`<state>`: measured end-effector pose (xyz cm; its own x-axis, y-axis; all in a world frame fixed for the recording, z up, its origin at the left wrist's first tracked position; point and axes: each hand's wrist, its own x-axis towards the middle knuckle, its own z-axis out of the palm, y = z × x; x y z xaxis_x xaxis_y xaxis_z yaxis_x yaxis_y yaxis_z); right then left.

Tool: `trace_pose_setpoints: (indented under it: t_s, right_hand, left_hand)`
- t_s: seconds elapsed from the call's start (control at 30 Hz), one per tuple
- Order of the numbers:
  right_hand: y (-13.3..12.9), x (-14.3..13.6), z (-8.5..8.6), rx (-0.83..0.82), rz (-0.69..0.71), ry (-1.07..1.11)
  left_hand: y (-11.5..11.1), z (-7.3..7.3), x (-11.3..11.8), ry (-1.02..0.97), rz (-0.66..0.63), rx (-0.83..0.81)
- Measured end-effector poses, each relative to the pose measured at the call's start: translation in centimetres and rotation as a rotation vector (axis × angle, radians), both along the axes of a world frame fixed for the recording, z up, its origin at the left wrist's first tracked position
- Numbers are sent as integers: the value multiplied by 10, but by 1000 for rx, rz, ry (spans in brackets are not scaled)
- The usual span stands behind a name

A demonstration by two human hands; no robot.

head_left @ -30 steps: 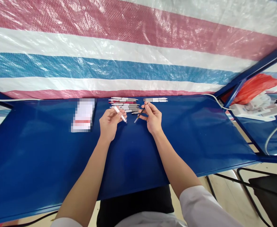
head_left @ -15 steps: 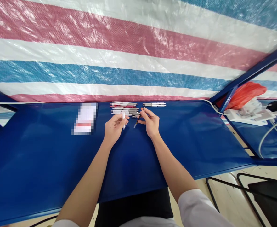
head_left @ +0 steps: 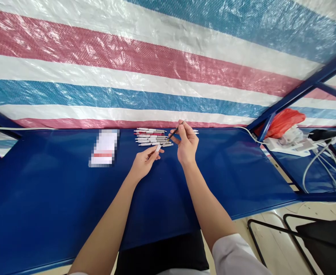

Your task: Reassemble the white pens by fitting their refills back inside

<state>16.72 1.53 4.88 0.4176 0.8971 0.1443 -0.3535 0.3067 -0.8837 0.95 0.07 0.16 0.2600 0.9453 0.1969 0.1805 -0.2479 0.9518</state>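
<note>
The left hand is pinching a white pen barrel just in front of the pen pile, its fingers hiding much of it. The right hand is pinching a thin dark refill at the pile's right; whether its lower tip is entering the barrel is hard to make out. Behind that hand, another pen is showing only its end. Left of the pile, a pixelated white item is lying on the desk.
</note>
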Motion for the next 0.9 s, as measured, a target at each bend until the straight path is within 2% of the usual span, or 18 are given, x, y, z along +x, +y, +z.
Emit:
trace_pose_setpoints:
  t_s: [0.1, 0.3, 0.43, 0.63, 0.9]
  right_hand:
    - [3, -6, 0, -21, 10, -30]
    - [5, -13, -11, -52, -14, -42]
    - [4, -11, -19, -97, 21, -122]
    - [0, -11, -32, -89, 70, -297]
    - [-4, -11, -32, -79, 79, -463]
  left_hand:
    - [0, 0, 0, -10, -16, -9]
    - [1, -2, 0, 9, -34, -8]
    - [0, -2, 1, 24, -29, -13]
    - [1, -9, 0, 25, 37, -8]
    - [1, -15, -2, 73, 107, 55]
